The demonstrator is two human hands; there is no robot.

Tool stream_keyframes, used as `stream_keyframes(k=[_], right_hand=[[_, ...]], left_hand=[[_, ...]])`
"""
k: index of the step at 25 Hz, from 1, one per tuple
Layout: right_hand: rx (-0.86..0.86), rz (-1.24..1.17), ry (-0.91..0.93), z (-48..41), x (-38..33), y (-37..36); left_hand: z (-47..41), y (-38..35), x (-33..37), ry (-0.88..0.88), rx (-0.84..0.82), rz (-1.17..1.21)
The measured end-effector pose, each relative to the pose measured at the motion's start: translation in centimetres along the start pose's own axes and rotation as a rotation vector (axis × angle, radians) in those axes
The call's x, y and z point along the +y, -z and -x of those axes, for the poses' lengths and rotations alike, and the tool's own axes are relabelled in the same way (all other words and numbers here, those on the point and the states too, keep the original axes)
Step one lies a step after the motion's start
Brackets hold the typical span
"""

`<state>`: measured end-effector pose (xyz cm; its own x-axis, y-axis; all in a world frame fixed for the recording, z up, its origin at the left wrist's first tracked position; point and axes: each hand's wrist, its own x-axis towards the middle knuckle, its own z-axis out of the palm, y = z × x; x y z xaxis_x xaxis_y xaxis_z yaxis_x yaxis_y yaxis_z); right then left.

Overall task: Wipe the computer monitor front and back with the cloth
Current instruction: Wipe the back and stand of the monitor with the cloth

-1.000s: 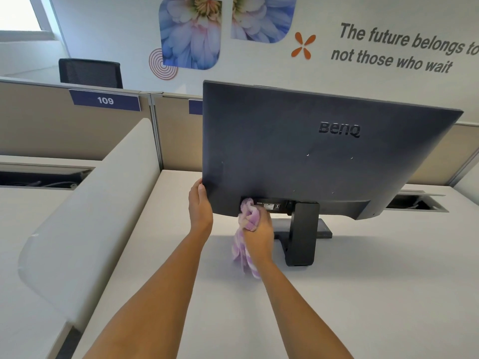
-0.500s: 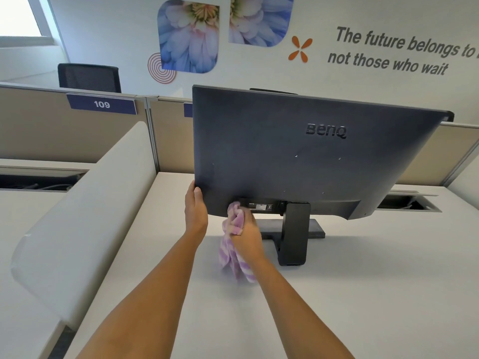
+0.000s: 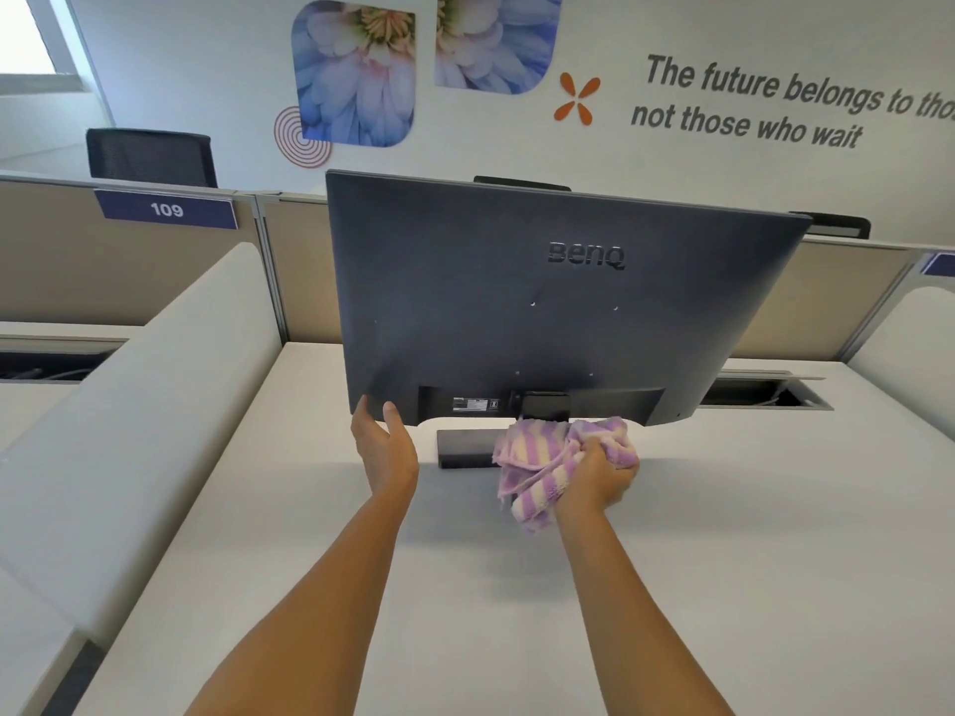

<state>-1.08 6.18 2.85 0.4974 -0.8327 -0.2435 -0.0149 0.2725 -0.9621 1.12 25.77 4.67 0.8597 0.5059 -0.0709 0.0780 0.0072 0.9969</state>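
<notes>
- A white desk (image 3: 465, 586) bears the monitor (image 3: 542, 302), which shows its dark back with the BenQ mark and leans its top towards the camera.
- A rounded white divider (image 3: 155, 405) runs along the desk's left side. A beige partition (image 3: 129, 271) stands behind, with a blue plate (image 3: 166, 209) reading 109.
- A black chair (image 3: 150, 157) stands beyond the partition, before a wall (image 3: 723, 33) with flower pictures and grey lettering.
- A cable opening (image 3: 765, 395) lies in the desk behind the monitor's right end.
- The striped purple and cream cloth (image 3: 537, 452) hides the stand's neck; only part of the stand base (image 3: 465, 449) shows beside it.
- The left hand (image 3: 385, 447) reaches up with straight fingers, the tips touching the monitor's lower left corner.
- The right hand (image 3: 599, 472) has its fingers curled round the bunched cloth, just under the monitor's lower edge near the stand; loose folds hang down to its left.
</notes>
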Motion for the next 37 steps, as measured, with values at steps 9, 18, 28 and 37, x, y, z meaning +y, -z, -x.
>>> stream_keyframes(k=[9,18,28,37], right_hand=[[0.041,0.066,0.057,-9.1,-2.6,2.4],[-0.202,0.279,0.124,-7.8,-3.6,-0.9],[-0.212,-0.022,0.142,-7.1,-4.6,1.1],[-0.673,0.676,0.428,-7.0,-2.3,2.1]], left_hand=[[6.2,-5.9,-0.6,0.014,-0.159,-0.146],[7.4,-10.0,-1.1,0.081,-0.422,-0.375],[7.1,-10.8,-1.4,0.091,-0.364,-0.37],[7.6,-10.4,-0.8,0.038,-0.394,-0.437]])
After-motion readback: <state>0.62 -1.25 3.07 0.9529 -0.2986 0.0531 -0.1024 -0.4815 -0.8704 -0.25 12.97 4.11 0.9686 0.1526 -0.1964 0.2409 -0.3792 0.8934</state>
